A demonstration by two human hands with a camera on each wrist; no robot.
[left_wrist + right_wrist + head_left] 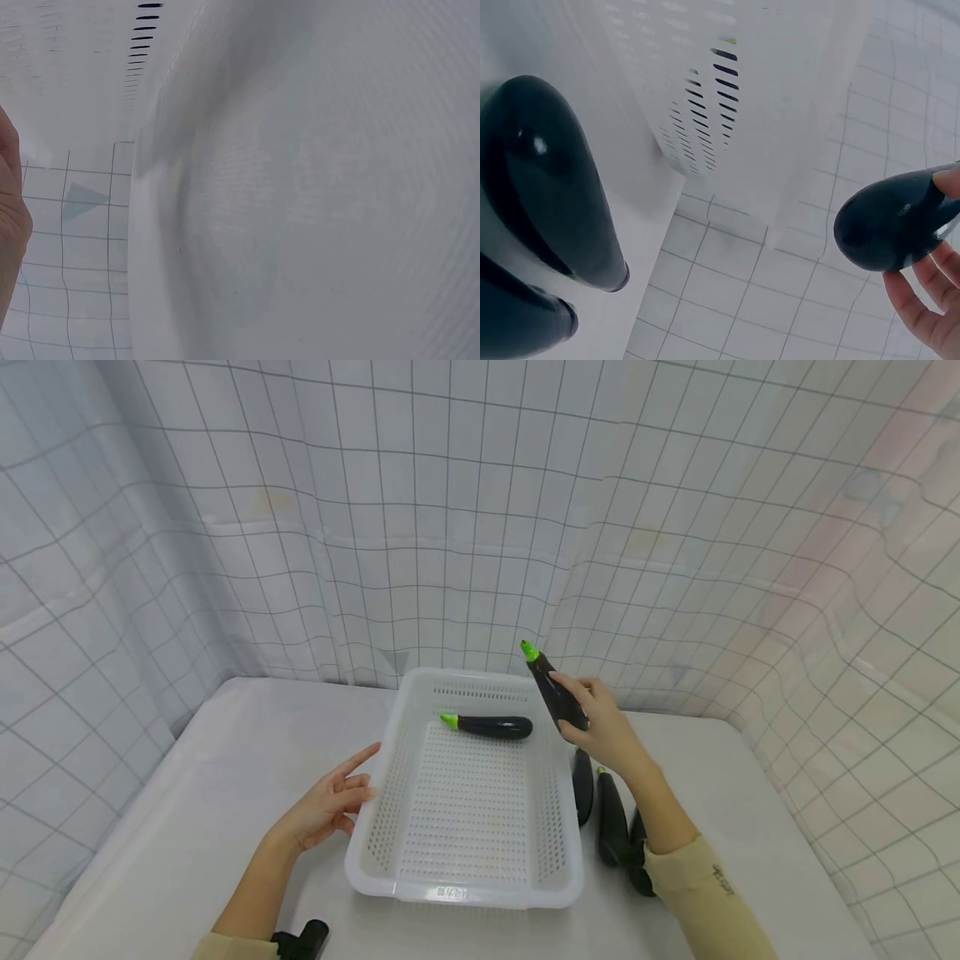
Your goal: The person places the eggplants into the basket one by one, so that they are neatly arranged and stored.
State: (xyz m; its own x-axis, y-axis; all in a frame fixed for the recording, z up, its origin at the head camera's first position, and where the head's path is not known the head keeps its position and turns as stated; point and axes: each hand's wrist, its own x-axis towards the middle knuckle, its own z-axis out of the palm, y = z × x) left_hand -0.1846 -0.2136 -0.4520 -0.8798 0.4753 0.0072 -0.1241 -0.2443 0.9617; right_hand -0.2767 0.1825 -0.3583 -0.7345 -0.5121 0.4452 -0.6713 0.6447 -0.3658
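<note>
While the right hand [603,727] grips 1 eggplant [553,692] near the basket [465,827] and the relaxed left hand [330,802] touches its left side, clear the rim [468,673] before lowering gently.

Over the head camera I'm seeing a glossy, near-black eggplant [555,689] hanging aslant by the right-hand rim of a white perforated plastic basket [468,814], its bright green stem end pointing up and leftward, its body resting in the grip of the right hand [603,727]. The rectangular basket is sitting on the white tabletop, the left hand [330,802] touching its left rim. Inside, I'm seeing a second eggplant [495,727] lying crosswise at the far end, green stem leftward. At least two others, an inner eggplant [582,787] and an outer eggplant [612,818], are lying lengthwise just right of the basket.
</note>
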